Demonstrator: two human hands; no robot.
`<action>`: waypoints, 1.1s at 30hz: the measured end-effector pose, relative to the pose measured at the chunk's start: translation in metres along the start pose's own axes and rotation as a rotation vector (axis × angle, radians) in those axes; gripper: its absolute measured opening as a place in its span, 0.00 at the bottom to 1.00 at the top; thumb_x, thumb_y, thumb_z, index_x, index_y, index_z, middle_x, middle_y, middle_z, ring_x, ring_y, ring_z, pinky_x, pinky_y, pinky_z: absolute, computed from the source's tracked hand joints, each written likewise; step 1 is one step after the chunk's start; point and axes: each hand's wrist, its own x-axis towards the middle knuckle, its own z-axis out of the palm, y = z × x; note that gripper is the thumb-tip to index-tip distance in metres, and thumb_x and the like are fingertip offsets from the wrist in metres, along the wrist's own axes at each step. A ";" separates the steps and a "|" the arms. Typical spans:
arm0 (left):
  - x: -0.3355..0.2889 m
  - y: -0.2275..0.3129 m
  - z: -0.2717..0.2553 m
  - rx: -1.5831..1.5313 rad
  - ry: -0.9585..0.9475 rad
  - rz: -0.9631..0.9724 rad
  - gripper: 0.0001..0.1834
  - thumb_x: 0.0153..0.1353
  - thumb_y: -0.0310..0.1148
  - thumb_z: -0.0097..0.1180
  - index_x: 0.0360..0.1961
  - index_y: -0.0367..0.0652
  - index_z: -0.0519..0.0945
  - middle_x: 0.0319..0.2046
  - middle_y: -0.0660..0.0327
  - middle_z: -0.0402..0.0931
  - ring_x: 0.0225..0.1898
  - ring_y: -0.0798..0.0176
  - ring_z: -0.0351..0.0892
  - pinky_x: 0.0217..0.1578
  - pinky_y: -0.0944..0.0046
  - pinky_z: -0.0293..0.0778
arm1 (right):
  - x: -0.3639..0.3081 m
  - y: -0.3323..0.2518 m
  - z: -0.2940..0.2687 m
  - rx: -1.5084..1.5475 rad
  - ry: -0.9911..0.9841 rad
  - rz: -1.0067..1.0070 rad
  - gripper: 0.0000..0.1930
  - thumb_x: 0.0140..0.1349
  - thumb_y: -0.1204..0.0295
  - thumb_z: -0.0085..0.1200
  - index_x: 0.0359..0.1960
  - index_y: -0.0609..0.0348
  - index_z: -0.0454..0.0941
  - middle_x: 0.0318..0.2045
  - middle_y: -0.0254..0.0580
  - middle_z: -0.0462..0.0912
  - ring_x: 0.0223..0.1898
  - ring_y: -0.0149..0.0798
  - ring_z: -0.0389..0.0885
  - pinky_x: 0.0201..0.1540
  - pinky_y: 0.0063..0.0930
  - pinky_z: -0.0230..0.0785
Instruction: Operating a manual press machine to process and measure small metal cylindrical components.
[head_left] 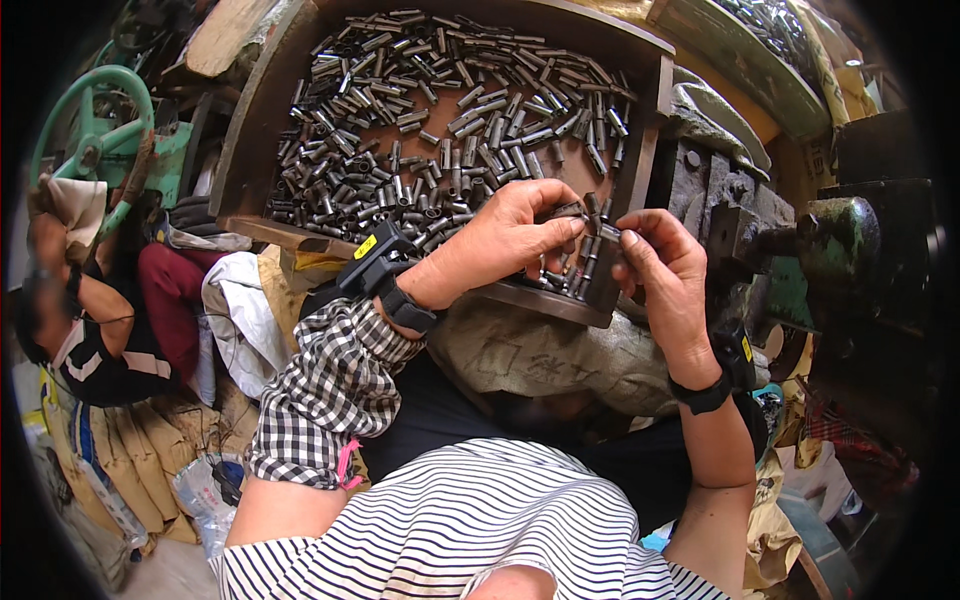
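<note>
Over the near right corner of a wooden tray (244,115), both my hands are close together. My left hand (505,238) is closed, with a dark metal tube (566,211) between thumb and fingers. In a pinch, my right hand (664,262) holds a short shiny metal tube (608,232) by its end, close to the left fingertips. Whether the two tubes touch I cannot tell. Loose metal tubes (350,180) lie heaped in the tray, some of them right under my hands. My left palm and lower fingers are partly hidden.
A dark, greasy machine (845,250) stands close by my right arm. Beyond the tray at the far right is another wooden box (740,50) with metal pieces. At the left, a person (110,310) sits near a green handwheel (145,125). A grey sack (540,350) lies below the tray.
</note>
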 end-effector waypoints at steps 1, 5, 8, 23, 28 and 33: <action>0.000 -0.001 0.000 -0.035 -0.010 0.017 0.11 0.62 0.33 0.54 0.41 0.37 0.73 0.26 0.67 0.75 0.21 0.78 0.73 0.18 0.79 0.67 | 0.000 0.000 0.000 0.002 0.002 0.001 0.04 0.61 0.77 0.51 0.36 0.64 0.74 0.29 0.32 0.77 0.27 0.22 0.77 0.25 0.13 0.68; 0.003 -0.002 0.001 -0.012 0.013 0.012 0.10 0.60 0.32 0.56 0.39 0.37 0.75 0.25 0.69 0.74 0.20 0.80 0.70 0.18 0.79 0.68 | 0.002 -0.001 -0.001 0.157 0.015 -0.017 0.04 0.60 0.78 0.53 0.36 0.65 0.73 0.29 0.35 0.78 0.28 0.26 0.81 0.24 0.15 0.70; 0.002 -0.002 0.001 -0.053 0.030 0.015 0.10 0.59 0.32 0.58 0.38 0.37 0.77 0.24 0.70 0.74 0.21 0.80 0.71 0.19 0.79 0.68 | 0.003 0.002 -0.004 0.145 -0.016 0.006 0.05 0.59 0.77 0.54 0.35 0.64 0.74 0.28 0.36 0.79 0.28 0.27 0.81 0.25 0.16 0.70; 0.000 0.005 0.002 -0.093 -0.003 -0.031 0.10 0.57 0.33 0.58 0.37 0.37 0.77 0.21 0.70 0.73 0.20 0.80 0.69 0.18 0.78 0.67 | 0.003 0.005 -0.008 0.279 -0.032 0.101 0.06 0.58 0.77 0.56 0.35 0.63 0.74 0.29 0.38 0.80 0.28 0.29 0.82 0.23 0.15 0.71; 0.000 0.003 0.001 -0.059 -0.030 -0.059 0.12 0.58 0.33 0.59 0.38 0.36 0.78 0.20 0.70 0.72 0.19 0.80 0.69 0.17 0.79 0.66 | 0.003 0.004 -0.008 0.224 -0.075 0.075 0.07 0.57 0.76 0.58 0.35 0.63 0.74 0.28 0.38 0.80 0.28 0.29 0.83 0.23 0.14 0.71; 0.001 0.008 0.004 -0.044 -0.109 -0.092 0.10 0.57 0.31 0.60 0.36 0.35 0.78 0.22 0.69 0.74 0.20 0.79 0.71 0.19 0.79 0.69 | 0.004 0.006 -0.015 0.303 -0.152 0.164 0.08 0.56 0.76 0.58 0.36 0.63 0.73 0.27 0.39 0.81 0.28 0.31 0.83 0.23 0.15 0.73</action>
